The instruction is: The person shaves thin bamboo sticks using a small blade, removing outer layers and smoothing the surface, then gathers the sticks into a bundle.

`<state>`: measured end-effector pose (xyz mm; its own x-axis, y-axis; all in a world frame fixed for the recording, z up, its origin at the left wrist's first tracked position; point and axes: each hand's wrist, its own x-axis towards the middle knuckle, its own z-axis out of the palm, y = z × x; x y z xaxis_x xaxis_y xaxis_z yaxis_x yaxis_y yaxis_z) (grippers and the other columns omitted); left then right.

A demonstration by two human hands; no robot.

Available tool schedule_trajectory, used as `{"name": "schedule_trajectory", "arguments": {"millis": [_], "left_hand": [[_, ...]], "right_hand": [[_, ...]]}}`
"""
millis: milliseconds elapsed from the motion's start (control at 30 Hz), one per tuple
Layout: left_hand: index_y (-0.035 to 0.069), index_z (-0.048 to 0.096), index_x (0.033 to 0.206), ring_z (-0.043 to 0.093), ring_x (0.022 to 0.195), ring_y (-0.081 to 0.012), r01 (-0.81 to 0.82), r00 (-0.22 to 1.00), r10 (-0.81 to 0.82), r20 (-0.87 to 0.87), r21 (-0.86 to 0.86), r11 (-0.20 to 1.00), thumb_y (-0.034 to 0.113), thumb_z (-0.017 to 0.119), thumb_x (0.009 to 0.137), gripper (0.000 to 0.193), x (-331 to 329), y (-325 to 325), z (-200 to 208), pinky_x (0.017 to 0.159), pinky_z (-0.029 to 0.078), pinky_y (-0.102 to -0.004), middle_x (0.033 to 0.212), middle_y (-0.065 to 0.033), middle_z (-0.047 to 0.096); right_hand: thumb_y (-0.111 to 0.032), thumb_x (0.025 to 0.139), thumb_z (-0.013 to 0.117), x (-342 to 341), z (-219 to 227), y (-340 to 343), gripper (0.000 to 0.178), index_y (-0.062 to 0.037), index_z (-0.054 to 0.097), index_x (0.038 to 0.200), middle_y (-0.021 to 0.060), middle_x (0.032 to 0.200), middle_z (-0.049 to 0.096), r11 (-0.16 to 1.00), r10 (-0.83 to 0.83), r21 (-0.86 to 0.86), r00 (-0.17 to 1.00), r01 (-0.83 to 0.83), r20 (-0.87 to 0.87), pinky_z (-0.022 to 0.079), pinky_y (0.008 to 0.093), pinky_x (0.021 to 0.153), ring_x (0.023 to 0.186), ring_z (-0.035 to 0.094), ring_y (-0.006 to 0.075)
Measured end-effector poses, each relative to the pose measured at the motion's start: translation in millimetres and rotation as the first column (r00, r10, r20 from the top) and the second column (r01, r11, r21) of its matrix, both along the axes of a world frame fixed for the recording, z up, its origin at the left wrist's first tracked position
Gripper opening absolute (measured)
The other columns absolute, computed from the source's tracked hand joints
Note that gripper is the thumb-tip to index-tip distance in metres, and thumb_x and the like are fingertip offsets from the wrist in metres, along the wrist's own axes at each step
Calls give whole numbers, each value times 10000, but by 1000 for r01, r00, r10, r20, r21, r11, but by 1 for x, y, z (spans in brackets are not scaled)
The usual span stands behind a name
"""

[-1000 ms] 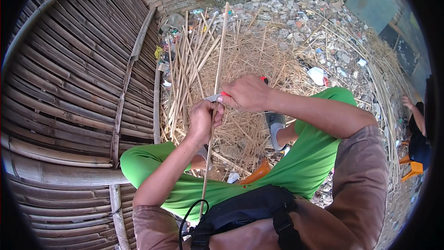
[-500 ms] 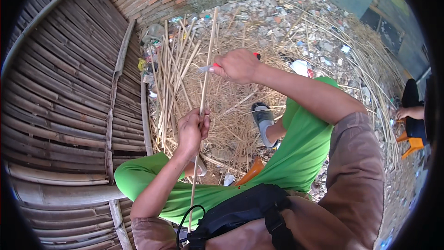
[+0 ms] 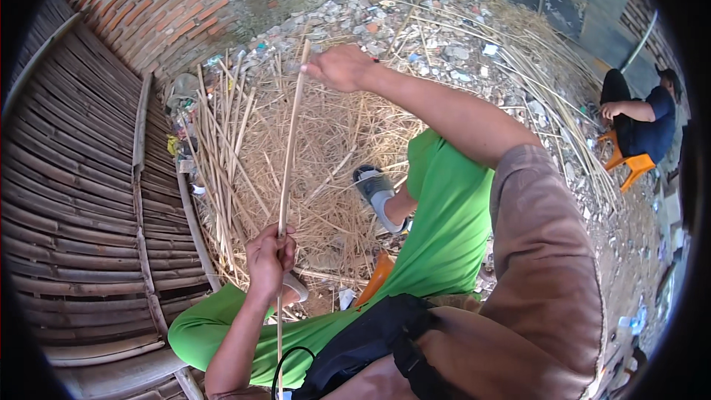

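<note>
A long, pale bamboo strip (image 3: 291, 141) rises from my lap, tilted slightly right at its top. My left hand (image 3: 270, 258) is closed round it, just above my left knee. Near the strip's far end is my right hand (image 3: 343, 68), its fingers curled round a red-handled knife. Almost all of the knife is covered by the hand; its blade, clear half a second ago, is now hard to make out. The strip's lower end runs down past my green trousers (image 3: 444, 222) beside a black bag (image 3: 355, 341).
Bamboo slat walling (image 3: 74, 207) stands close on my left, a brick wall (image 3: 163, 15) ahead. Cut bamboo sticks (image 3: 222, 133) lie by the walling, with shavings (image 3: 333, 133) around my feet. At right, a person (image 3: 655, 115) sits on an orange stool (image 3: 629, 167) beyond long strips (image 3: 548, 96).
My right hand has moved outward along the strip to near its far end. The view has shifted right, bringing the seated person further into sight. The left hand keeps its hold.
</note>
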<state>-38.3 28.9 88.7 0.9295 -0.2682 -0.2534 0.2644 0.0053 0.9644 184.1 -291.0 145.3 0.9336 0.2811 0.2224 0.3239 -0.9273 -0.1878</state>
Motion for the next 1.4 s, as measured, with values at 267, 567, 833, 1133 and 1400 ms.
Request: {"name": "schedule_trajectory", "arguments": {"millis": [267,567,833,1133,1400], "left_hand": [[-26,592,1067,343,462,-78,-129,983,128,-133,2,992,125,430,928,260,27,0,6,409,269,-235,675,-7,495],[-30,563,1049,378,480,-81,-144,989,144,-32,-6,990,120,415,927,244,29,-4,17,415,275,-242,693,-19,506],[-28,557,1045,369,489,-77,-140,989,139,-46,-21,990,115,413,925,236,31,-6,30,423,269,-241,706,-18,504],[-30,560,1037,356,492,-80,-106,989,98,-107,-71,992,84,379,916,245,22,1,32,420,269,-241,694,-16,484],[-25,567,1055,357,484,-75,-79,990,76,-122,-13,997,114,397,912,262,17,3,33,416,266,-241,689,-16,477]], "right_hand": [[-477,1013,462,-100,-36,103,476,-60,661,899,162,747,686,904,427,47,901,-425,-80,526,528,665,703,676,401],[-486,1016,467,-108,-29,112,461,-56,584,899,139,683,638,877,479,-17,874,-480,76,501,501,568,624,657,365],[-510,1010,475,-106,-20,107,480,-69,607,873,110,653,639,888,460,-65,881,-456,111,508,467,542,614,667,328],[-521,1041,380,-60,-10,69,538,-59,616,900,125,671,644,959,283,-50,952,-279,117,515,499,560,635,670,354],[-540,1030,399,-96,-24,96,539,-64,633,938,144,691,659,922,383,34,922,-385,50,513,513,576,638,668,363]]}}
